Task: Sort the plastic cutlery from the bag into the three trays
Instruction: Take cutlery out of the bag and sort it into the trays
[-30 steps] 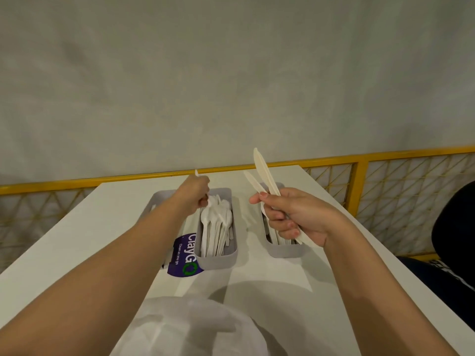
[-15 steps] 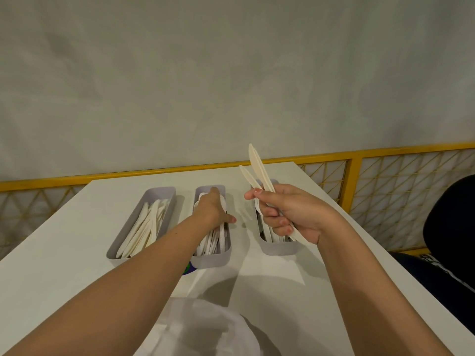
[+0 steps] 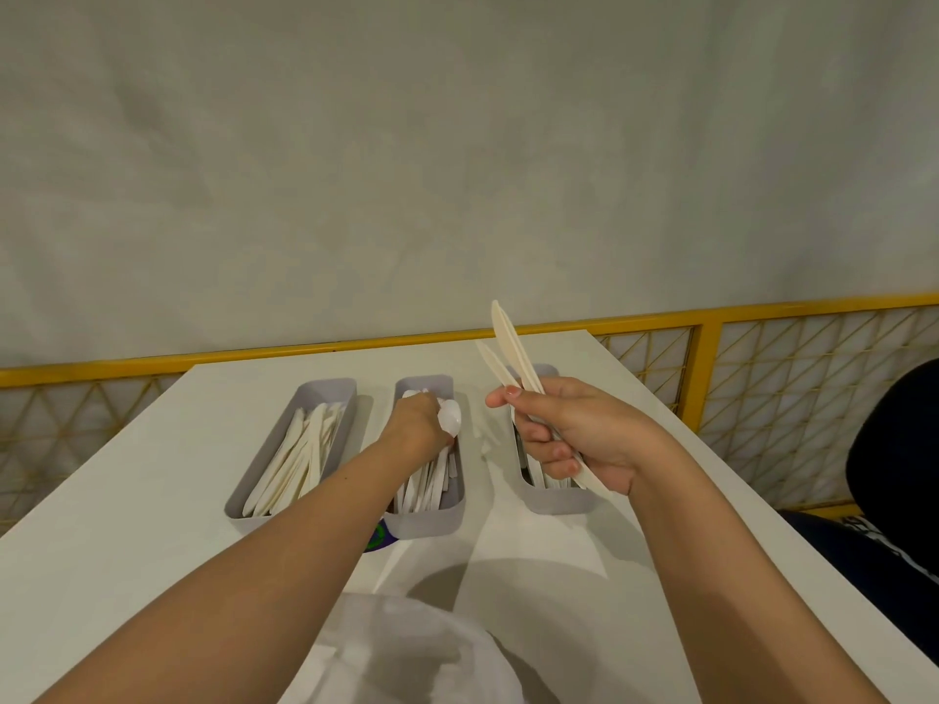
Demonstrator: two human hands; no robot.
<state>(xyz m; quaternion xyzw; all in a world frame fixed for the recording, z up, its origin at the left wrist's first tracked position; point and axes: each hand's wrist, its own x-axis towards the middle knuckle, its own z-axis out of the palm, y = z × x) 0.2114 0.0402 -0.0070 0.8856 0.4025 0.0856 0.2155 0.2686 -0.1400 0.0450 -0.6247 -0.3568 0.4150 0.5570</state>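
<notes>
Grey plastic trays stand in a row on the far part of a white table. The left tray holds cream cutlery laid lengthwise; its kind is unclear. The middle tray holds white spoons, and the left hand is lowered into its far end, fingers bent down onto the spoons. One spoon bowl shows just right of the knuckles; whether the fingers grip it cannot be told. The right hand is raised over the right tray, its fingers curled tight round a few cream knives whose blades point up and away. A white plastic bag lies at the near edge. A yellow railing runs behind the table.
</notes>
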